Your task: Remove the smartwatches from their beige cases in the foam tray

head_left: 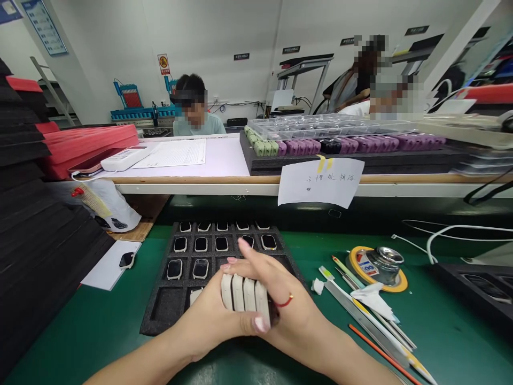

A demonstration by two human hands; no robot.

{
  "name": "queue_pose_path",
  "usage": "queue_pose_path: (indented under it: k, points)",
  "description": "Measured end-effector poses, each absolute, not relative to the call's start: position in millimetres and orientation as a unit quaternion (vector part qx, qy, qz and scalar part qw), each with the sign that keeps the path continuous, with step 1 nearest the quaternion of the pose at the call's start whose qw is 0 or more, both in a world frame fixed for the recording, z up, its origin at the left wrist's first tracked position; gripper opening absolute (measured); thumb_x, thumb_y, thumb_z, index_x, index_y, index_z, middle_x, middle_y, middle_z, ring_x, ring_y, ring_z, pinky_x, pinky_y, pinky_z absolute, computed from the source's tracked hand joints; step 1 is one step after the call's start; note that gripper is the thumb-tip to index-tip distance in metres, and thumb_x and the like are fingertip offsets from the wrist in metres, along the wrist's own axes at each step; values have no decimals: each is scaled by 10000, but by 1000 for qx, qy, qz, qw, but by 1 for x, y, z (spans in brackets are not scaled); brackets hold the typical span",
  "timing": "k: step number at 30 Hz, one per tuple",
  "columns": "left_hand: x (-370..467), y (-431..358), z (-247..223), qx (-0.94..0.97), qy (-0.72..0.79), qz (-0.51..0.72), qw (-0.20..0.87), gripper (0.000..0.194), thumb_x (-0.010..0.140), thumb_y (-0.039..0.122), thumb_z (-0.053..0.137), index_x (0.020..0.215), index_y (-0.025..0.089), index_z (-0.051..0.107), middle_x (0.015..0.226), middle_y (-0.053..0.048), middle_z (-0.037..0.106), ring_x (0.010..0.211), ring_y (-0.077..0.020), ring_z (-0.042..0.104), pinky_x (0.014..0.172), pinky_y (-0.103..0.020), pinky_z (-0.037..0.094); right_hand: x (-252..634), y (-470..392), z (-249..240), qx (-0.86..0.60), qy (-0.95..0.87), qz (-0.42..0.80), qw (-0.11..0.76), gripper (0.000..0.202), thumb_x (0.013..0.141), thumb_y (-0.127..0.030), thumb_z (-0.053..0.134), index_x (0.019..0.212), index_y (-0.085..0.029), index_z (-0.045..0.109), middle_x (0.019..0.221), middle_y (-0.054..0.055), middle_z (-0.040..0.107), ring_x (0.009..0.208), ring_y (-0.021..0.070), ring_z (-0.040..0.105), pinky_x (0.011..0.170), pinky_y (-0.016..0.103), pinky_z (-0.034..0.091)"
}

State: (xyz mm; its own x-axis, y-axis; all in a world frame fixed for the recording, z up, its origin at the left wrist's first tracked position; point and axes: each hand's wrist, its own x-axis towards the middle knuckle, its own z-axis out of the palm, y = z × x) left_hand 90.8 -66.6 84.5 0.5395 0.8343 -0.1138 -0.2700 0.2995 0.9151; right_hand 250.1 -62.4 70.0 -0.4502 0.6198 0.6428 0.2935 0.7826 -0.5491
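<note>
A row of several pale smartwatch cases (245, 294), pressed side by side, sits between my two hands above the tray. My left hand (212, 316) is closed around the left side of the row, its thumb along the bottom edge. From the right, my right hand (276, 278) wraps over the same cases, with its fingers pointing up and left. Under them lies a black foam tray (160, 321) with square pockets, many holding dark-screened watches (201, 268). My hands hide part of the tray's right side.
On the green bench (320, 342), a toothbrush (326, 274), tweezers, an orange stick (380, 350) and a glass jar (385, 262) within a tape roll lie right. One watch (127, 260) rests on white paper at left. Black foam stacks (28, 240) flank it; a shelf (224, 184) runs ahead.
</note>
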Motion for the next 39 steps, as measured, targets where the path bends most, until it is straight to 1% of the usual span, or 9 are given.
queue_pose_path:
  k: [5,7,9,13,20,22,26,36,39]
  points:
    - [94,-64,76,336,295,379,810,482,734,446,809,1074,135,669,934,-98,724,881,-228,696,765,-297,505,258,-65,80,-328,-812,232,423,783,808,-157,711,1480,-296,336,1289,88,639,1198,260,610,999,426,540]
    - [91,-62,75,305,266,386,829,455,762,439,787,1079,129,681,959,-112,734,891,-237,710,761,-295,521,265,-65,89,-339,-786,265,445,530,757,-173,777,1230,-283,565,1216,72,666,1109,245,657,910,361,584]
    - [89,-61,74,289,235,395,840,404,786,398,776,1082,140,685,972,-109,740,913,-224,712,774,-284,533,270,-64,97,-334,-773,284,460,236,752,-175,791,921,-250,644,1142,63,685,980,218,700,784,299,610]
    - [87,-60,70,270,231,390,850,339,802,367,770,1050,147,699,908,-76,745,864,-177,716,783,-258,559,271,-59,101,-325,-764,302,469,113,777,-236,787,733,-222,684,1067,69,719,903,220,719,741,310,611]
    - [86,-57,65,304,186,365,860,411,792,443,757,1089,162,716,1025,-114,747,896,-215,740,488,-115,479,273,-63,96,-323,-614,263,670,109,902,-216,673,813,-276,690,727,6,704,816,191,715,754,328,624]
    - [86,-57,66,299,158,369,866,381,796,438,754,1075,179,731,990,-95,760,872,-194,745,473,-95,464,274,-67,97,-315,-646,259,646,84,872,-246,717,942,-281,689,913,39,725,939,215,707,838,366,618]
    - [85,-58,68,298,141,369,869,403,787,461,755,1053,158,739,978,-93,760,854,-185,741,489,-97,481,269,-70,97,-318,-763,241,509,587,721,-298,853,1243,-276,587,1247,93,628,1197,278,595,1006,419,533]
    - [88,-59,68,300,130,358,875,463,787,546,717,973,122,746,818,-96,740,598,-92,679,427,-66,428,262,-70,95,-300,-794,220,481,569,760,-195,805,1260,-274,544,1234,49,618,1187,187,585,1011,264,497]
    - [88,-60,69,285,124,361,879,446,795,513,725,987,112,758,836,-102,752,673,-120,720,446,-63,452,263,-69,94,-300,-799,215,475,578,769,-171,789,1276,-272,532,1234,48,614,1199,187,575,1020,262,493]
